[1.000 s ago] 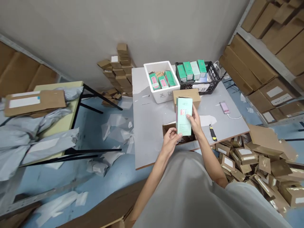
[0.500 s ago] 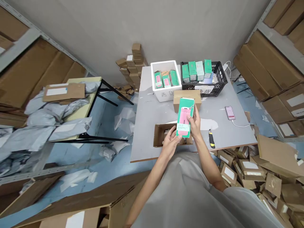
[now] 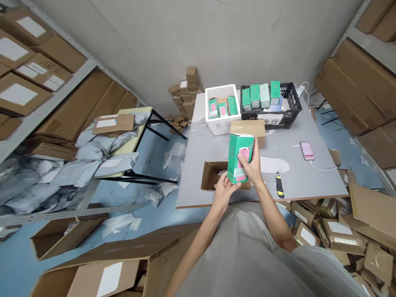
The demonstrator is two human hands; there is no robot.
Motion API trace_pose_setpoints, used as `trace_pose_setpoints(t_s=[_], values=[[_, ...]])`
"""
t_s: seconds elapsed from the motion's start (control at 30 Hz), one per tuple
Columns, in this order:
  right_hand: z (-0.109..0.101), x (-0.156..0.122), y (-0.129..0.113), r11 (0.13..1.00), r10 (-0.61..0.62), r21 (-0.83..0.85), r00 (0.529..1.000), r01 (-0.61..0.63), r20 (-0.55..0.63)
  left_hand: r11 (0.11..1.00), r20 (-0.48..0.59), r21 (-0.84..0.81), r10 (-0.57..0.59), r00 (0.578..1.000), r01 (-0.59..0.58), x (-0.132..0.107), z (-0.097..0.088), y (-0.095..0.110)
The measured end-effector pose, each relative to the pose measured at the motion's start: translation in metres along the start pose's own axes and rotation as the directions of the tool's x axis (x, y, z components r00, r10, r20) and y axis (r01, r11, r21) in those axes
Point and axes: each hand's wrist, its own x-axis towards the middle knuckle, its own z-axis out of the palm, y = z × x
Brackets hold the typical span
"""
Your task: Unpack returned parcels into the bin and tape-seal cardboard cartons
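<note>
One green box [image 3: 234,160] with a pink picture on its front is held above the bench [image 3: 192,173], slightly tilted, partly hiding an open carton [image 3: 210,175]. The right hand [image 3: 253,166] wraps the box's right edge, thumb across the picture, other fingers mostly hidden behind. The left hand [image 3: 224,190] cups the lower left corner, its fingers half curled. For steady handling, the left hand should probably bear the weight while the right thumb presses lightly, clear of the print. A yellow-and-black knife [image 3: 279,185] lies farther right, so sideways swings seem best kept small.
</note>
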Motion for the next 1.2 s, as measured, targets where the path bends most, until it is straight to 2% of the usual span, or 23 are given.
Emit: trace_pose_setpoints(t_s=[0.1, 0.2, 0.3, 0.4, 0.47, 0.6, 0.67, 0.77, 0.87, 0.93, 1.0, 1.07, 1.13, 1.2], values=[[-0.004, -0.002, -0.009, 0.99, -0.07, -0.123, 0.996, 0.061, -0.064, 0.992, -0.054, 0.085, 0.103, 0.993, -0.098, -0.002, -0.002, -0.009], [-0.014, -0.005, -0.011, 0.989, -0.088, -0.13, 0.99, 0.074, -0.108, 0.988, -0.05, 0.087, 0.134, 0.99, -0.13, -0.007, -0.005, -0.014], [-0.029, -0.005, -0.004, 0.998, -0.047, -0.036, 0.989, 0.043, -0.142, 0.999, 0.038, -0.029, 0.023, 0.999, -0.022, -0.011, -0.007, -0.012], [-0.043, -0.004, 0.005, 0.997, 0.017, 0.071, 0.991, -0.008, -0.129, 0.983, 0.154, -0.112, -0.126, 0.98, 0.144, -0.014, -0.007, -0.009], [-0.048, -0.002, 0.01, 0.994, 0.052, 0.106, 0.992, -0.04, -0.111, 0.976, 0.181, -0.121, -0.155, 0.971, 0.179, -0.015, -0.005, -0.01], [-0.048, 0.001, 0.013, 0.992, 0.072, 0.111, 0.994, -0.063, -0.077, 0.977, 0.15, -0.126, -0.151, 0.977, 0.17, -0.015, -0.002, -0.016], [-0.044, 0.001, 0.01, 0.993, 0.075, 0.092, 0.995, -0.069, -0.06, 0.985, 0.105, -0.113, -0.119, 0.987, 0.131, -0.015, -0.001, -0.019], [-0.035, -0.001, 0.005, 0.997, 0.056, 0.059, 0.994, -0.051, -0.093, 0.999, -0.016, -0.016, 0.034, 0.999, -0.035, -0.016, 0.004, -0.02], [-0.027, -0.002, 0.003, 0.999, 0.031, 0.031, 0.99, -0.027, -0.136, 0.972, -0.084, 0.125, 0.21, 0.974, -0.198, -0.019, 0.009, -0.019], [-0.025, 0.0, 0.004, 1.0, 0.008, 0.021, 0.989, -0.005, -0.147, 0.961, -0.076, 0.144, 0.248, 0.966, -0.236, -0.021, 0.009, -0.019], [-0.027, 0.004, 0.006, 0.999, -0.01, 0.044, 0.99, 0.016, -0.142, 0.981, -0.065, 0.075, 0.182, 0.981, -0.177, -0.02, 0.006, -0.019], [-0.03, 0.008, 0.009, 0.995, -0.007, 0.096, 0.993, 0.019, -0.117, 0.999, -0.035, -0.037, 0.014, 0.999, -0.015, -0.017, 0.0, -0.019], [-0.032, 0.011, 0.011, 0.99, 0.005, 0.139, 0.995, 0.008, -0.096, 0.98, 0.039, -0.116, -0.157, 0.987, 0.161, -0.012, -0.006, -0.019], [-0.034, 0.013, 0.011, 0.988, 0.014, 0.154, 0.997, -0.001, -0.078, 0.956, 0.121, -0.138, -0.242, 0.963, 0.257, -0.008, -0.01, -0.018]])
